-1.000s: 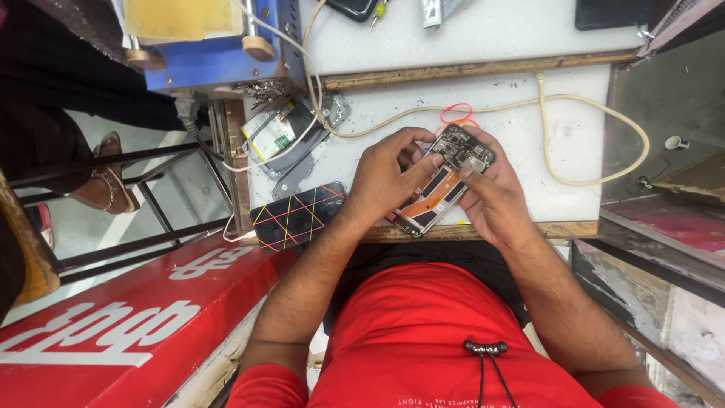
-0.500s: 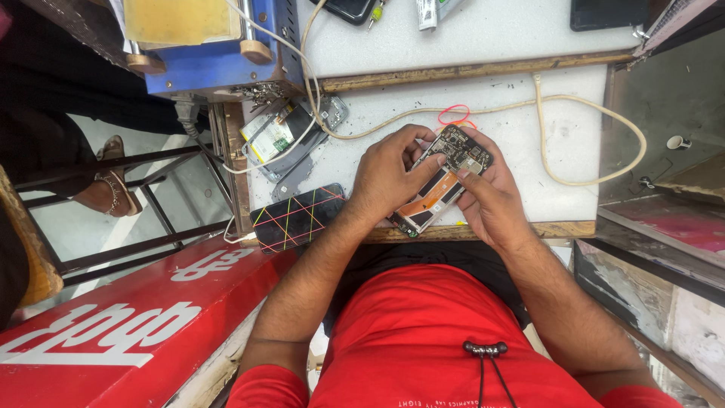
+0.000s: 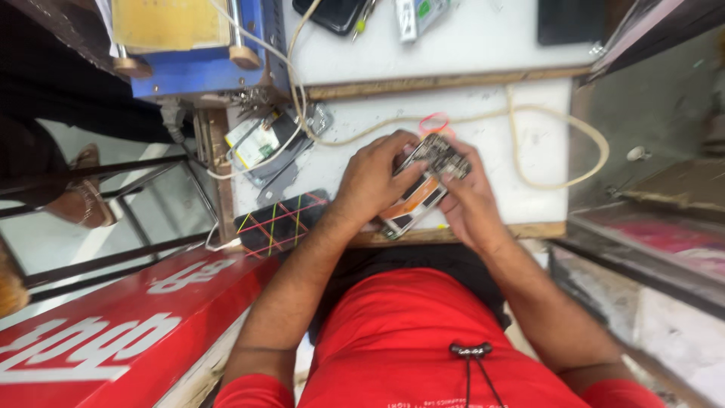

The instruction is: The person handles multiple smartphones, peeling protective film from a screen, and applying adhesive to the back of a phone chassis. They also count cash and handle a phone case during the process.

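We hold opened phone (image 3: pixel 411 205) in left hand (image 3: pixel 374 177), grip closed around body; right hand (image 3: pixel 462 198) pinches circuit board (image 3: pixel 440 155). Keep phone steady above table (image 3: pixel 529 136), lift board gently.

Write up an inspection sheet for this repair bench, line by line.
Surface: white bench top with a wooden front edge, marked and scuffed.
Job's things: opened phone with an orange inner part, and a dark circuit board above it.
Clutter: opened device, patterned case, red rubber band, dark phone, blue machine.
Hands: left hand and right hand both hold the phone; the right hand's fingers are on the board.
Cables: cream cable loops across the bench.
Surroundings: red signboard on the left; another person's sandalled foot.
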